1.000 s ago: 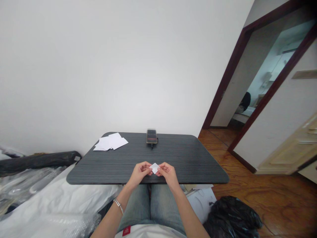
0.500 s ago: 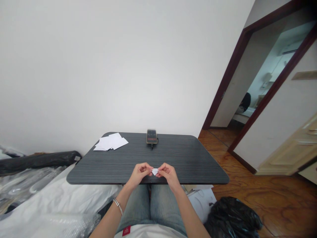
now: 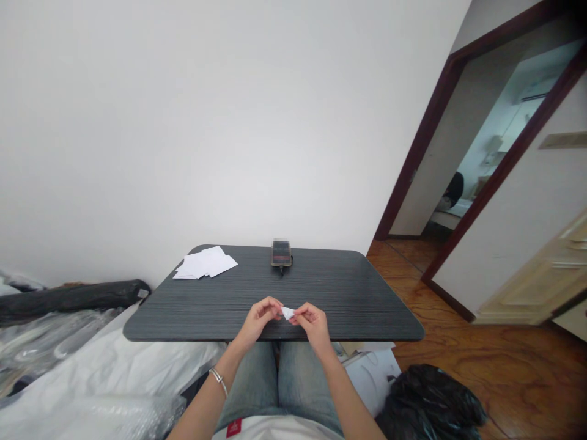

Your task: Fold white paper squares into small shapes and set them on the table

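Between my fingertips is a small folded piece of white paper point(image 3: 288, 313), pinched to a narrow point. My left hand point(image 3: 260, 319) holds its left end and my right hand point(image 3: 312, 321) holds its right end, both just above the near edge of a dark grey woodgrain table point(image 3: 348, 293). A loose pile of white paper sheets point(image 3: 205, 263) lies at the far left of the tabletop. At the far edge, a smartphone point(image 3: 281, 253) rests with a short dark cable at its lower end.
My knees in blue jeans point(image 3: 279, 373) lie below the table edge. A black plastic bag point(image 3: 428, 403) sits on the wooden floor point(image 3: 495, 360) at the right. White plastic and bubble wrap point(image 3: 92, 391) lie at the left, beyond which is a wall.
The paper has gone from a wider diamond shape to a narrower folded point. My hands have drawn its edges together and stay at about the same place above the table.
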`<state>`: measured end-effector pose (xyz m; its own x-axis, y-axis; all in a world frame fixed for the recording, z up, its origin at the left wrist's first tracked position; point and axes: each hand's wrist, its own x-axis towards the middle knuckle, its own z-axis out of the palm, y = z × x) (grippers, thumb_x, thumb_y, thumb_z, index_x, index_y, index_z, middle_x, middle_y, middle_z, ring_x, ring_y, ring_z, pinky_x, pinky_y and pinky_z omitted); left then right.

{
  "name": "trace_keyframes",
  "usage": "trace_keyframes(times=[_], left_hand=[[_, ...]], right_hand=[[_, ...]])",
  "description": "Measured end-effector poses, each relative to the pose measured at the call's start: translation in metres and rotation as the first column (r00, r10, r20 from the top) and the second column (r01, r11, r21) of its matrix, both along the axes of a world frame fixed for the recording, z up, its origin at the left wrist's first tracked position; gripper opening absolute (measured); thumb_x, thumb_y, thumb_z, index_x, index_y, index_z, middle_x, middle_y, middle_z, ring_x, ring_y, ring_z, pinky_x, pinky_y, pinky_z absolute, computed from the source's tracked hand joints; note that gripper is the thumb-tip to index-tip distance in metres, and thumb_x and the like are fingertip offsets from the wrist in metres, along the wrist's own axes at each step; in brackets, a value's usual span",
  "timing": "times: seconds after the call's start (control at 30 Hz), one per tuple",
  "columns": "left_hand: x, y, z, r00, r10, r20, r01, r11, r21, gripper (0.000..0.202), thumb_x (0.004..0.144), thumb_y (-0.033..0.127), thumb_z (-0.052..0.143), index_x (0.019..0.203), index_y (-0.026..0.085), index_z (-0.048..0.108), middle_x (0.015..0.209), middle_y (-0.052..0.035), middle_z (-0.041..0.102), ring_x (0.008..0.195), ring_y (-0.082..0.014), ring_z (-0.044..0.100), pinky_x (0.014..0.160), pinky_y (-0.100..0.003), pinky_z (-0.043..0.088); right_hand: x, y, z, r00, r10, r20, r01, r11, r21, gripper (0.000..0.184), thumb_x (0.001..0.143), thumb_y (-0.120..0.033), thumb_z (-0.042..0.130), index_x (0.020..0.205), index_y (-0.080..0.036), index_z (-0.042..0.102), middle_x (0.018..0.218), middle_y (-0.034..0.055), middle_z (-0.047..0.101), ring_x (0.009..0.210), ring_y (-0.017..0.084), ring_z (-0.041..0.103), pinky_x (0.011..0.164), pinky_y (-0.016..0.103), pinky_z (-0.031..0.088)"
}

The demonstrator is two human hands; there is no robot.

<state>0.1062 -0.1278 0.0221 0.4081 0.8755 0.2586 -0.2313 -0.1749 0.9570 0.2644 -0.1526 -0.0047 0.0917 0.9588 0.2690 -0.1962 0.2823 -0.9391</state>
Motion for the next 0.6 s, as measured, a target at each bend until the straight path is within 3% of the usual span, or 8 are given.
trace_keyframes(times=[0.1,0.23,0.37,0.6], left_hand=[[0.001,0.002,-0.003,0.998,0.061,0.028,-0.059,0.996,-0.059,0.017,0.073,0.03,0.056,0.08,0.015,0.057,0.086,-0.0048,0.06,0.075,-0.0145,0.056,0.065,-0.025,0.045],[0.004,0.004,-0.009,0.996,0.033,-0.077,-0.038,0.997,-0.067,0.025,0.067,0.029,0.064,0.086,0.013,0.058,0.072,-0.0025,0.061,0.064,-0.0123,0.056,0.059,-0.022,0.042],[0.005,0.005,-0.011,0.986,-0.053,-0.158,0.041,0.996,-0.074,0.024,0.062,0.027,0.068,0.078,0.01,0.061,0.067,-0.0036,0.064,0.061,-0.0128,0.056,0.06,-0.023,0.04],[0.003,0.005,-0.01,0.983,-0.035,-0.182,0.021,0.997,-0.075,0.023,0.062,0.029,0.068,0.071,0.009,0.061,0.06,-0.0024,0.062,0.053,-0.0105,0.053,0.053,-0.021,0.038]], right_hand=[[-0.002,-0.001,-0.002,0.996,-0.05,0.073,0.048,0.998,0.032,0.009,0.069,-0.023,0.059,0.064,-0.016,0.057,0.057,0.0012,0.064,0.054,0.015,0.062,0.054,0.025,0.049],[-0.003,-0.004,-0.003,0.987,-0.05,0.152,0.037,0.996,0.086,0.009,0.069,-0.023,0.058,0.064,-0.016,0.057,0.06,0.0013,0.063,0.057,0.016,0.063,0.055,0.026,0.05],[-0.003,-0.005,-0.003,0.995,-0.025,0.1,0.017,0.997,0.077,0.012,0.068,-0.027,0.061,0.063,-0.017,0.057,0.058,0.0003,0.063,0.056,0.016,0.063,0.055,0.026,0.051],[0.0,-0.002,0.0,0.995,0.093,0.022,-0.093,0.996,-0.014,0.025,0.064,-0.03,0.067,0.082,-0.016,0.057,0.058,-0.0001,0.064,0.053,0.015,0.063,0.049,0.023,0.05]])
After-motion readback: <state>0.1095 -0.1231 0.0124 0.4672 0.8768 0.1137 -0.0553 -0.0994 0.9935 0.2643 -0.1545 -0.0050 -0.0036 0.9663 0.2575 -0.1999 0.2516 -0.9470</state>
